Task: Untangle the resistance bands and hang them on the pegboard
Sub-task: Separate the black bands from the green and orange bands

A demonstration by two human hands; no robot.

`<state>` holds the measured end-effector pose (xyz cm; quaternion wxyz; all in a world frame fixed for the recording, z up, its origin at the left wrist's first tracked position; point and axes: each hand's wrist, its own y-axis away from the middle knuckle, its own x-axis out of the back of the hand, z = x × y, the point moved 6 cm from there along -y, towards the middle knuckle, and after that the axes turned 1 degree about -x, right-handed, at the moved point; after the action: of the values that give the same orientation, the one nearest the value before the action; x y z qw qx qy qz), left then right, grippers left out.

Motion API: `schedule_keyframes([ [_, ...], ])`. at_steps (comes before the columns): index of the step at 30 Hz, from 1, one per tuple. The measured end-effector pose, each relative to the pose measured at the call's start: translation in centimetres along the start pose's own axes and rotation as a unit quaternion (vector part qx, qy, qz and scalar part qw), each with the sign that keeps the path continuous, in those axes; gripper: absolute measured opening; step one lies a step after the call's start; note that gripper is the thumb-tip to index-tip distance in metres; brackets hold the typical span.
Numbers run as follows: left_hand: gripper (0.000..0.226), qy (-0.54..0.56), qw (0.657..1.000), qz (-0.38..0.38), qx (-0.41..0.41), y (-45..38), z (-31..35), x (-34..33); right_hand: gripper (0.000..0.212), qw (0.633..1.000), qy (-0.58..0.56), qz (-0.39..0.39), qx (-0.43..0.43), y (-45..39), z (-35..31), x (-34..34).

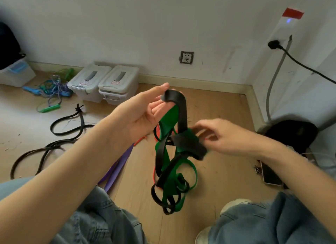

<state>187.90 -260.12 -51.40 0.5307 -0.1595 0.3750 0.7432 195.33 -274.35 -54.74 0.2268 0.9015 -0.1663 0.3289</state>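
Note:
A black resistance band point(182, 109) and a green resistance band point(169, 119) hang knotted together in front of me, their loops dangling down to about knee height. My left hand point(143, 113) holds the top loop of the black band up over its fingertips. My right hand point(223, 136) pinches the knot where black wraps over green, at mid height. A thin red band point(155, 176) shows behind the tangle. A purple band point(119, 166) lies flat on the wooden floor under my left forearm. No pegboard is in view.
More black bands point(54, 140) lie looped on the floor at left. Skipping ropes point(52, 91) are piled beside two lidded plastic boxes point(103, 84) at the wall. A phone point(269, 174) and a black bag point(292, 133) sit at right. My knees fill the bottom.

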Motion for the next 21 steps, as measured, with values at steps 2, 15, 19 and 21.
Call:
schedule_keyframes([
  [2,0.035,0.038,0.999,0.007,-0.010,0.0,0.2,-0.1,0.053,0.990,-0.066,-0.121,0.009,0.4,-0.3,-1.7],
  [15,0.039,0.121,0.988,-0.071,-0.065,0.7,1.5,-0.8,0.038,0.959,-0.094,0.229,0.137,-1.2,-3.0,-2.7],
  [19,0.041,0.089,0.988,-0.087,-0.089,0.2,3.1,0.3,0.010,0.941,-0.130,0.296,0.099,-0.8,-2.3,0.4],
  [21,0.039,-0.259,0.957,-0.021,-0.127,-0.1,3.3,1.7,0.012,0.928,-0.192,0.309,0.085,-0.3,-1.9,1.8],
])
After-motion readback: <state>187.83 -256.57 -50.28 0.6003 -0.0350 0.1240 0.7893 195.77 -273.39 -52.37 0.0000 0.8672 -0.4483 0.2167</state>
